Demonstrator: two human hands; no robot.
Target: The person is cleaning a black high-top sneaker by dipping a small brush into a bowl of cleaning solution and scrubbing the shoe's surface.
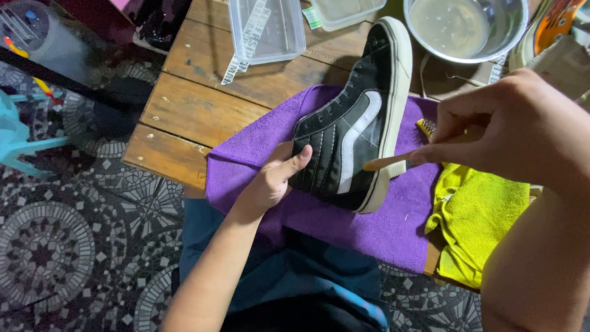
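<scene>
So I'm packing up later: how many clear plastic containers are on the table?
2: one clear container behind the shoe, another at the top edge, partly cut off. More may lie outside view.

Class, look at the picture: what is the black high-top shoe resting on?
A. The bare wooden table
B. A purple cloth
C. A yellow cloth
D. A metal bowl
B: the black shoe, steadied by the left hand, lies on the purple cloth; the yellow cloth lies off to the side.

My arms are bare, no sleeves. My left hand (267,184) & right hand (510,132) have no gloves, rings etc. I've got dark blue pants (295,270) on.
</scene>
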